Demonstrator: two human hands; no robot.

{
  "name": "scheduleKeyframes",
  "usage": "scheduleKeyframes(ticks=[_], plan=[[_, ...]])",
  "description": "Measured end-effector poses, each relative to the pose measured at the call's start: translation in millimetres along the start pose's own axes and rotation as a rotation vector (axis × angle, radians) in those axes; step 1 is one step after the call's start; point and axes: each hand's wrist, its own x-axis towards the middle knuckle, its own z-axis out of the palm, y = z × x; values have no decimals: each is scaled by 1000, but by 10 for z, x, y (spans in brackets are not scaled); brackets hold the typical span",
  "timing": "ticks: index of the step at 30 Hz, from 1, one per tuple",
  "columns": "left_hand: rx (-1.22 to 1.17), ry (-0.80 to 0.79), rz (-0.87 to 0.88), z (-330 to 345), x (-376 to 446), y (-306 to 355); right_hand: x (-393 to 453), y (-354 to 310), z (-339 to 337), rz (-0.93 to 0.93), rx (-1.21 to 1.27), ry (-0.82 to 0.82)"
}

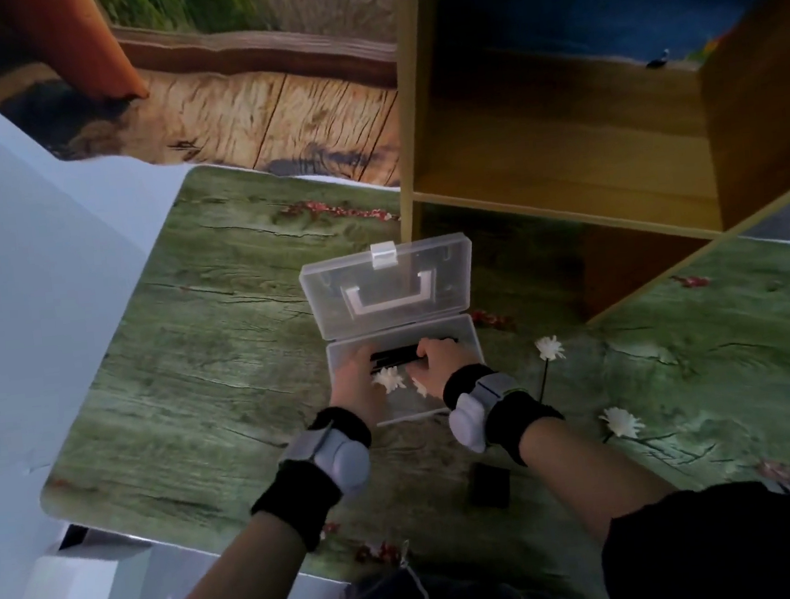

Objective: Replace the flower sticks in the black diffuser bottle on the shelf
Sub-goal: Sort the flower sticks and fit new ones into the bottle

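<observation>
A clear plastic box (464,336) lies open on the green table, its lid (387,290) tipped back. Inside are black sticks (391,360) with white flower heads (388,379). Both hands are in the box: my left hand (355,380) rests on the left end of the sticks, and my right hand (433,363) has its fingers curled on their right end. Two more white flower sticks lie on the table right of the box, one (550,349) near it and one (621,422) closer to me. The black diffuser bottle (490,483) stands on the table under my right wrist.
A wooden shelf unit (562,148) stands at the back right with bare compartments. A white wall or panel (20,287) borders the table on the left. The table's front edge (190,546) is close to my body.
</observation>
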Motion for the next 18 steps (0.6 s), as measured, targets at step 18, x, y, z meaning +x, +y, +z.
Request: scheduleKeyframes(ticks=[18], plan=[[489,-306,-51,97,209,-48,108,12,74,-30,-316,-29]])
